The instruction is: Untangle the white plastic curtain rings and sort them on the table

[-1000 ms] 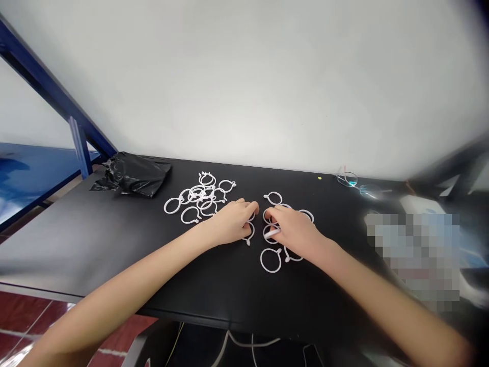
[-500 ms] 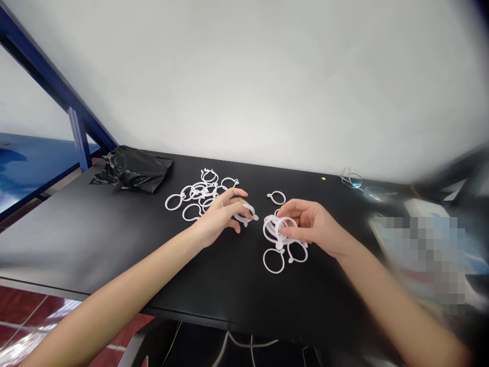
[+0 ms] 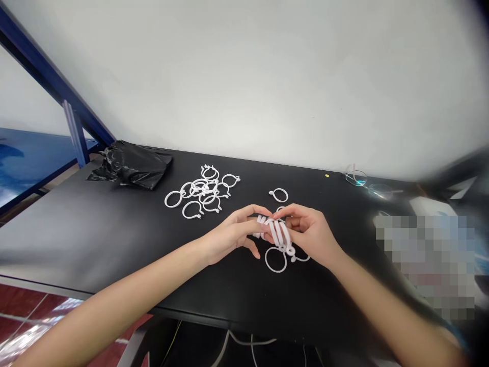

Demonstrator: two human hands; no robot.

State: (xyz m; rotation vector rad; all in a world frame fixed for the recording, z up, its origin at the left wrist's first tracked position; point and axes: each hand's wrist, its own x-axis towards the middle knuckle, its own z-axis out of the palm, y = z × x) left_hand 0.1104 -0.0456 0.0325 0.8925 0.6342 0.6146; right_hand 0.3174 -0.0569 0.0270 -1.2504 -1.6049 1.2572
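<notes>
My left hand [image 3: 239, 229] and my right hand [image 3: 311, 232] meet over the table. Between them is a bunch of white plastic curtain rings [image 3: 280, 233], held side by side on edge. My right thumb and fingers close on the bunch from the right. From the other side, my left fingers grip a few rings, partly hidden behind them. Below my hands lies a loose curtain ring [image 3: 275, 271], with another partly covered by my right hand. One more curtain ring [image 3: 281, 200] rests farther back. To the left, several curtain rings [image 3: 198, 188] lie in a loose, overlapping pile.
A crumpled black plastic bag [image 3: 139, 165] lies at the back left of the black table [image 3: 114, 229]. Eyeglasses [image 3: 359, 178] rest near the wall at right, with a blurred-out item [image 3: 424, 265] closer in. Blue metal framing [image 3: 49, 66] stands at left.
My left hand has moved right, from beside the pile to my right hand, bringing its curtain rings against the bunch. The bunch has turned from facing me to edge-on.
</notes>
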